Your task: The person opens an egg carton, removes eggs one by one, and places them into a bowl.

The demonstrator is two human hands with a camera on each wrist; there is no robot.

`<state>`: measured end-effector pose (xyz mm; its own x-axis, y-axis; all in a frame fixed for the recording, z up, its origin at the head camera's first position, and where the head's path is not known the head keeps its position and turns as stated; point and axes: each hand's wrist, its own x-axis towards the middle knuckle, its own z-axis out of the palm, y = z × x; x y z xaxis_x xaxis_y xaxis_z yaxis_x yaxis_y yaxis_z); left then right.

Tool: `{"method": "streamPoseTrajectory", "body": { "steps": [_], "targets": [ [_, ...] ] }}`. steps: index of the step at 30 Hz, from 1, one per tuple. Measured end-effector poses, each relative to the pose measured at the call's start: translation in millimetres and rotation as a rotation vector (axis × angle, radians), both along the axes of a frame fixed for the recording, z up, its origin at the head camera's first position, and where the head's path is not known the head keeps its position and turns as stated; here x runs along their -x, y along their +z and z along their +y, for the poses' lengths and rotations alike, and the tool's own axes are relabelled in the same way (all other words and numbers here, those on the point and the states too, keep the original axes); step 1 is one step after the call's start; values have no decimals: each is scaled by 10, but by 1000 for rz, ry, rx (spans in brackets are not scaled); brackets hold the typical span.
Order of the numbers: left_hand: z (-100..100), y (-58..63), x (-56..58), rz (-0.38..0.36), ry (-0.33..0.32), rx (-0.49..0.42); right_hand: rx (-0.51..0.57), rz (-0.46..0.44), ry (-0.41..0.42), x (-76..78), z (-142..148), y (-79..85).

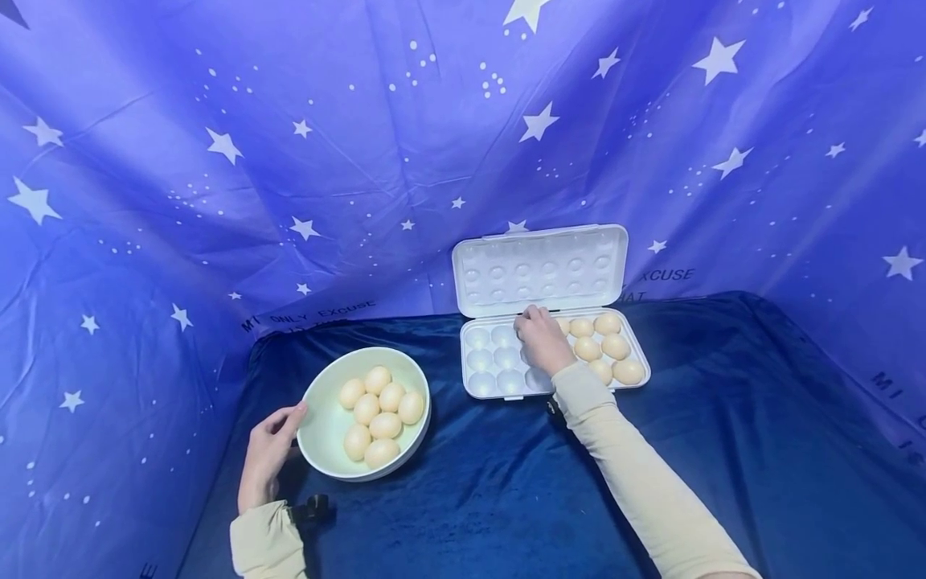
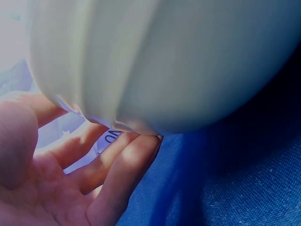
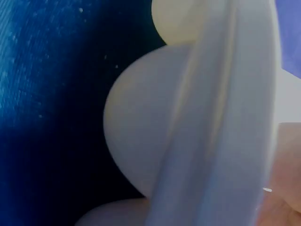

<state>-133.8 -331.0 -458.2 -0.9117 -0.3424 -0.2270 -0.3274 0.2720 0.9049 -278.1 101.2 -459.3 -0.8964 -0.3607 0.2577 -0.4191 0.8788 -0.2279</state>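
Note:
At the left, a pale green bowl [image 1: 318, 418] contains several light brown eggs [image 1: 386, 426]. My left hand [image 1: 269, 450] holds its left rim; in the left wrist view, the fingers [image 2: 127, 174] touch the bowl's outer wall [image 2: 188, 61]. Right of the bowl stands a white egg tray [image 1: 512, 396] with its lid [image 1: 538, 273] raised. Over the tray's middle, toward the hinge, my right hand [image 1: 544, 338] has its fingers bent down. Whatever lies under those fingertips is hidden. Several eggs [image 1: 615, 347] fill cups on the right; cups [image 1: 481, 359] on the left are empty.
Dark blue cloth [image 1: 477, 498] covers the table. A purple-blue curtain with white stars [image 1: 405, 161] surrounds it at the back and sides. In the right wrist view, the tray's rounded underside [image 3: 141, 117] blocks most of the right hand.

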Motion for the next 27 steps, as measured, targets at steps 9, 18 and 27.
{"method": "streamPoseTrajectory", "body": {
  "steps": [9, 18, 27],
  "targets": [
    [15, 6, 2, 1, 8, 7, -23, -17, -18, 22, 0, -10],
    [5, 7, -6, 14, 20, 3, 15, -13, 2, 34, 12, -31],
    [17, 0, 9, 13, 16, 11, 11, -6, 16, 47, 50, -63]
  ]
}}
